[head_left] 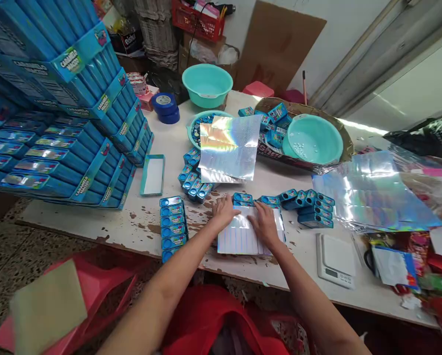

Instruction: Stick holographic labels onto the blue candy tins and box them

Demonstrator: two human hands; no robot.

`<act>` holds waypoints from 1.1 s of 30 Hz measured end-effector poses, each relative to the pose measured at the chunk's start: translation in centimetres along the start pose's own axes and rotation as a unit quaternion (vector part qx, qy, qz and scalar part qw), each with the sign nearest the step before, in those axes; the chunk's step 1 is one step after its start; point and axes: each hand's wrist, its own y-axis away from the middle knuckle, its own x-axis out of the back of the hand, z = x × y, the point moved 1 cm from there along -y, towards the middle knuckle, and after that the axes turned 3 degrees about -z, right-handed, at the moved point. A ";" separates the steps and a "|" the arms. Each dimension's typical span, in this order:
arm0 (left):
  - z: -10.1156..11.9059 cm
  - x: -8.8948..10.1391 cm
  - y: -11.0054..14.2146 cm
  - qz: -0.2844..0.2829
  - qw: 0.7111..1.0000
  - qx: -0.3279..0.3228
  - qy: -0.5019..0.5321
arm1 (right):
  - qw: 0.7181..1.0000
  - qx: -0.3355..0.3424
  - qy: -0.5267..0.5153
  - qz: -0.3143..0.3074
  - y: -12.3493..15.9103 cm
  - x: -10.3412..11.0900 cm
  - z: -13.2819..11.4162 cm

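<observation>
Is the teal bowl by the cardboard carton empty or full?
Neither: small white pieces lie in the bowl, leaving most of its inside bare.

Striped sheet (239, 241): silver-white, faint rainbow lines. Left of it: box row (173, 230), blue with blue circles. Just beyond it: foil (236, 143), silver, rainbow sheen. Far beyond it: basin (207, 88), plain turquoise. Right of it: scale (337, 261), white. Beneath it: bench (172, 148), white, brown blotches.
</observation>
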 end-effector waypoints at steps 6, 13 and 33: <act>0.3 0.0 -0.2 0.040 0.998 -0.037 -0.021 | 0.995 0.043 0.038 -0.082 -0.7 -0.9 0.6; 0.6 -0.9 -0.5 0.081 0.996 0.022 0.038 | 0.994 0.075 -0.021 -0.081 -0.8 -0.8 0.5; -0.6 1.1 5.3 0.057 0.906 -0.183 0.376 | 0.978 -0.033 -0.205 0.027 -0.7 9.0 -8.3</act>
